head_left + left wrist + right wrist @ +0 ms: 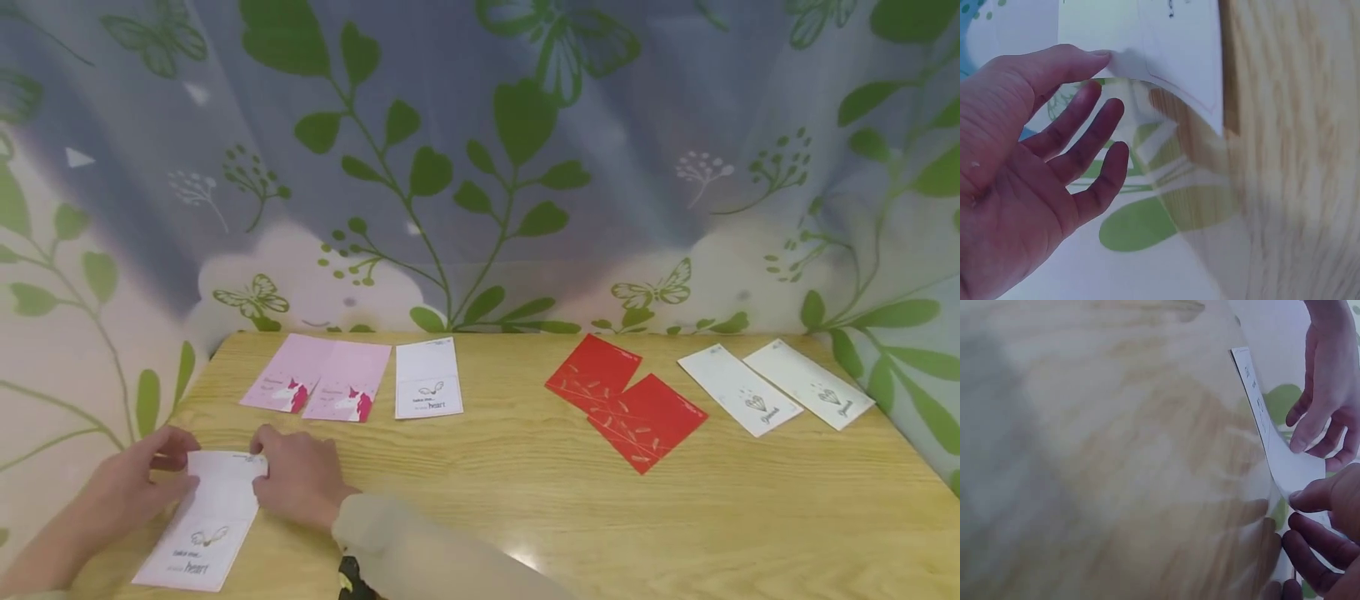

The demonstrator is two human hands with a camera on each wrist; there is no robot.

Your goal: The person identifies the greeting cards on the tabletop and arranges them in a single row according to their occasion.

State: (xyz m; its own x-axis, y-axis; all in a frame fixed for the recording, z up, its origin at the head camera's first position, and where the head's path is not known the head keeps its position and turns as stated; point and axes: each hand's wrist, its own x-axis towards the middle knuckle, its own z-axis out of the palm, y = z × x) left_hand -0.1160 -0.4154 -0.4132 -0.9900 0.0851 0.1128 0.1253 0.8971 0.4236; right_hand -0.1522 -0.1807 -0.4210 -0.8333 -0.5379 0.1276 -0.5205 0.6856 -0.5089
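Observation:
A white card (213, 504) with a winged drawing and the printed word "heart" is at the table's front left. My left hand (135, 483) pinches its upper left edge, and my right hand (302, 477) pinches the upper right edge. In the left wrist view, the left thumb lies on the face of the card (1141, 44), while the other fingers are loosely bent below. Seen from the right wrist, the card (1259, 412) bends upward from the table towards both hands.
Behind the hands lie two pink unicorn cards (341, 379) and another white winged card (429, 377). Two overlapping red cards (648, 425) are right of centre. Further right are two white cards with a heart-like drawing (738, 387). A leaf-patterned curtain (465, 208) hangs behind the wooden table (570, 525).

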